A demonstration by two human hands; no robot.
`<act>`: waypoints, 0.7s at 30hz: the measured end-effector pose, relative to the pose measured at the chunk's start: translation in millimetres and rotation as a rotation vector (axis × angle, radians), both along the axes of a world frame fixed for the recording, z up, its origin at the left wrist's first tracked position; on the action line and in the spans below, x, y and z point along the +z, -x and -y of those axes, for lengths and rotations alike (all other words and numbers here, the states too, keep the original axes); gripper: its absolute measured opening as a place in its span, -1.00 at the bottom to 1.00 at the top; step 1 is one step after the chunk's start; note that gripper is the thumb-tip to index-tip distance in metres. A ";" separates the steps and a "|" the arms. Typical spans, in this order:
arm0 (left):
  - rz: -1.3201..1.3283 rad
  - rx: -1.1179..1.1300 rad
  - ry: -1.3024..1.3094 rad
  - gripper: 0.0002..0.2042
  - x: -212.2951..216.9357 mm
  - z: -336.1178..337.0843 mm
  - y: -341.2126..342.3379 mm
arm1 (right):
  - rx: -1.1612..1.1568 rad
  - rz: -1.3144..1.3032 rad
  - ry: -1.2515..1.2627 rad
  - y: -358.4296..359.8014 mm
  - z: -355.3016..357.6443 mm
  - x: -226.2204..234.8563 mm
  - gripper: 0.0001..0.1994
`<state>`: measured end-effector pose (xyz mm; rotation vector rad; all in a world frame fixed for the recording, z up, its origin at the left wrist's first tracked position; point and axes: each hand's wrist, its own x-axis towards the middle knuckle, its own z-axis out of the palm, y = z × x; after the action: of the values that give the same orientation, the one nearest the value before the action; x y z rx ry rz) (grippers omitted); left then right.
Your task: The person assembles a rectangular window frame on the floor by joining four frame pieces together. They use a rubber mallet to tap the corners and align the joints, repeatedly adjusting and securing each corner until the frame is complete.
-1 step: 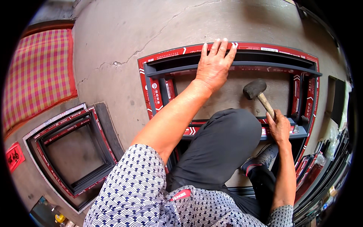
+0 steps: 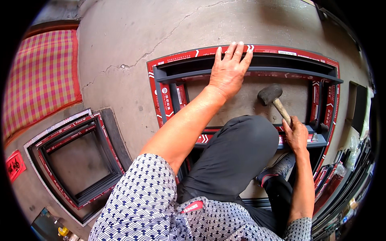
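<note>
Left hand (image 2: 229, 70) is lying open, fingers spread flat, pressing down on the far rail (image 2: 281, 72) of a dark window frame (image 2: 161, 96) wrapped in red protective film. The frame is lying flat on the concrete floor (image 2: 132, 36), directly ahead of the person, who is crouching with 1 knee (image 2: 245, 140) raised over its near rail.

Right hand (image 2: 296, 134) is closed around the wooden handle of a rubber mallet (image 2: 270, 94). Mallet head is hanging black and rounded over the bare concrete inside the frame, not touching any rail as far as can be seen. Handle is running on a diagonal, from the hand at lower right up toward the head at upper left.

Key relation: the far rail is running left to right across the view, its long axis crosswise to the person. Mallet head is sitting just short of that rail, on the near side, and to the right of the left hand. The 2 are near but apart. Right hand is the nearer to the frame's right upright (image 2: 325, 108); left hand is already on the far rail.

A 2nd, smaller frame (image 2: 76, 160) of the same make is lying on the floor to the left, well apart. A red checked mat (image 2: 36, 80) is lying beyond it. Loose profiles (image 2: 345, 184) are stacking along the right edge.
</note>
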<state>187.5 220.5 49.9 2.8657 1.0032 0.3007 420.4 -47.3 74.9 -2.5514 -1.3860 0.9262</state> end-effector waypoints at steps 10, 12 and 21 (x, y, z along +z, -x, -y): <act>0.017 -0.030 0.077 -0.43 3.0 36.0 16.4 | 0.241 0.102 -0.197 16.0 -10.5 -14.4 -0.70; 0.035 -0.030 0.085 -0.52 2.2 38.4 18.8 | 0.266 0.094 -0.209 18.4 -13.5 -17.6 -0.70; 0.074 -0.061 0.168 -0.66 7.0 23.2 20.2 | 0.255 0.077 -0.229 21.7 -9.0 -25.9 -0.70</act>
<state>167.3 197.3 57.0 2.7071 0.8809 0.2995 398.7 -38.3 49.0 -2.3017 -1.7579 0.6597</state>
